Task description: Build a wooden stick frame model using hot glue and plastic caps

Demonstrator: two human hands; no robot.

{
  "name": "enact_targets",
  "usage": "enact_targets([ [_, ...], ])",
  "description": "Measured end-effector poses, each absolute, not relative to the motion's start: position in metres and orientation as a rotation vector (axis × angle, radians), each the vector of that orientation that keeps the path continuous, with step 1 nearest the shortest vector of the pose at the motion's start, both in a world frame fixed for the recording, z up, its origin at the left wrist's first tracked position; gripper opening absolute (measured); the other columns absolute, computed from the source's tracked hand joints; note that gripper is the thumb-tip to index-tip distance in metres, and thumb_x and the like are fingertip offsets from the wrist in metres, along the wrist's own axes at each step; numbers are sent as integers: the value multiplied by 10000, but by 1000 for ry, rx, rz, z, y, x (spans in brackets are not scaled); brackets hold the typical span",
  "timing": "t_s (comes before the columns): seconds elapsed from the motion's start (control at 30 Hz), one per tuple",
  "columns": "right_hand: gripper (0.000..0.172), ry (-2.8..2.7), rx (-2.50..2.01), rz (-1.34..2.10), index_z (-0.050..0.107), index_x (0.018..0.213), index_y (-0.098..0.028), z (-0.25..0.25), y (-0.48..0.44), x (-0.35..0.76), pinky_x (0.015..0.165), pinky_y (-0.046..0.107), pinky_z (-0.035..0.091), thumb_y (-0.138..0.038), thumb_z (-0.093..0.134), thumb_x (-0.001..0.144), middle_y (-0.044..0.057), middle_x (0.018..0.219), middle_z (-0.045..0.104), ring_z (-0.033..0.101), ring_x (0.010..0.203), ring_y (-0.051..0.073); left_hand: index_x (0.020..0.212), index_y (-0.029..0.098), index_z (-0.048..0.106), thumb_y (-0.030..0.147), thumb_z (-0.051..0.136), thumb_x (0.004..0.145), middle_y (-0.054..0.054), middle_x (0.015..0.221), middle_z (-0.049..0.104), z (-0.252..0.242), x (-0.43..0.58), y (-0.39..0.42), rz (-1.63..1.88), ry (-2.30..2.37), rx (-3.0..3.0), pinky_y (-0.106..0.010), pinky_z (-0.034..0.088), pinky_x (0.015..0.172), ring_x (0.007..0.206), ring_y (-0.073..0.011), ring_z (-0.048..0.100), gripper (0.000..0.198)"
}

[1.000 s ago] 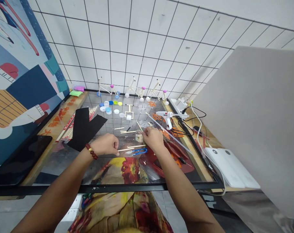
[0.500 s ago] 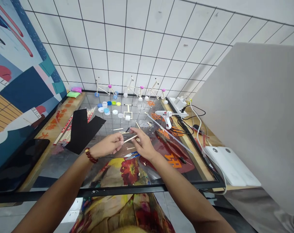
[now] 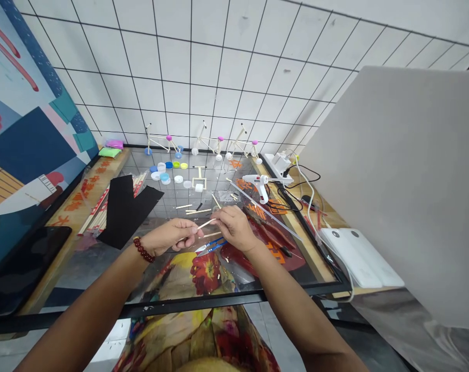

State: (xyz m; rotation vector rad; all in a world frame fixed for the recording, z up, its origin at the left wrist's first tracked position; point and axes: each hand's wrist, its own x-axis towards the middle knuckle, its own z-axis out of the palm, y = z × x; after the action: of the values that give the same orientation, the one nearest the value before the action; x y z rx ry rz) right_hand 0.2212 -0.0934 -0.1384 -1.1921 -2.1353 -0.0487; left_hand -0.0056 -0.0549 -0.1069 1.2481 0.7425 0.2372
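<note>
A thin wooden stick (image 3: 206, 224) is held between both hands just above the glass tabletop (image 3: 114, 258). My left hand (image 3: 171, 236), with a red bead bracelet at the wrist, pinches its near end. My right hand (image 3: 234, 227) closes its fingertips on the far end. Blue-handled snips (image 3: 211, 245) lie on the glass right beneath the hands. Loose cut sticks (image 3: 193, 210) lie a little farther back.
A white glue gun (image 3: 260, 183) rests at right, with a power strip (image 3: 281, 164) and cables behind it. Several bottle caps (image 3: 168, 171) and three stick models (image 3: 207, 144) stand at the back. A black sheet (image 3: 124, 209) and stick bundle lie at left. A dark tablet (image 3: 21, 268) sits at far left.
Both hands rose off the glass. My left hand picked up a stick and my right hand came over and closed on its other end. The view drifted slightly left.
</note>
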Motion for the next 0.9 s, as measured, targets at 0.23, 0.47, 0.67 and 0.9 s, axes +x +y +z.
enact_targets([
  [0.23,168,-1861,-1278,176,637,998,-200,-129,-93,238,739,318,446,-320,591,891,55,857,659,589,767,185,903,103,655,326,624,835,32,570,444,-110,-12,-42,524,838,1099,-154,130,385,405,-17,237,235],
  [0.47,75,-2145,-1316,444,682,790,-205,-123,-96,248,736,284,446,-262,648,827,28,790,682,610,775,168,956,100,641,141,611,820,16,626,470,-111,-14,-32,779,791,781,-122,242,378,444,-34,367,145],
  [0.67,146,-1745,-1741,69,694,823,-212,-127,-111,288,681,290,447,-297,576,830,49,785,691,618,731,188,1021,115,639,171,636,815,40,598,455,-109,-19,-28,913,779,745,-110,201,345,395,-14,291,213],
  [0.9,243,-1516,-2249,-123,708,920,-172,-127,-139,353,749,336,448,-308,535,815,124,970,686,626,859,240,993,94,640,177,617,827,33,593,463,-113,-14,-29,926,765,725,-108,203,341,391,-14,295,187],
])
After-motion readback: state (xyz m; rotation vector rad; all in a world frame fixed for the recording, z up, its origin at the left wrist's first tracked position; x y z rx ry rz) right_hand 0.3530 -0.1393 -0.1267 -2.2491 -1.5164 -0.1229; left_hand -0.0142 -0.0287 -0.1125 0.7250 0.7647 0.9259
